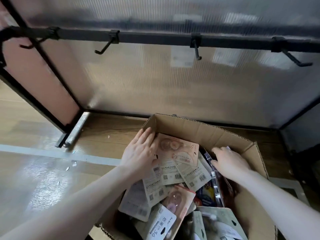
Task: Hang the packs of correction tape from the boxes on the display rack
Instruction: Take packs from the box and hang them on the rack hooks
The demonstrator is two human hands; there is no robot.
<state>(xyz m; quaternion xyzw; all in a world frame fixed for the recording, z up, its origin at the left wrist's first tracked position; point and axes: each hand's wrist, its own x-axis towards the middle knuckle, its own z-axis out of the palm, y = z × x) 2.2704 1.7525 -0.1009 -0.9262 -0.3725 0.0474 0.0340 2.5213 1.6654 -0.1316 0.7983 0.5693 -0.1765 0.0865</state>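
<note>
- At far left I see the display rack's black side frame [57, 80], with a pinkish panel inside it, leaning over the wooden floor [31, 129].
- A pale strip of tape [52, 154] crosses the floor at left, with small scraps lying near it.
- Across the far side runs the rack's black crossbar [155, 38], and I count 4 hooks on it; the second hook from the left [105, 47] and the others all hang bare in front of a ribbed translucent back panel [173, 84].
- My left hand [140, 153] lies flat at the left inner edge of the cardboard box [199, 129], fingers straight and close together, pressing against a pink pack of correction tape [178, 148] that stands tilted on top of the heap.
- The box sits on the floor near the rack's foot, flaps open, filled with a loose pile of packs [166, 187], many turned back side up with barcodes showing.
- My right hand [230, 161] reaches into the right side of the box, fingers curled down among dark glossy packs [216, 184]; I cannot tell whether they actually grip anything.
</note>
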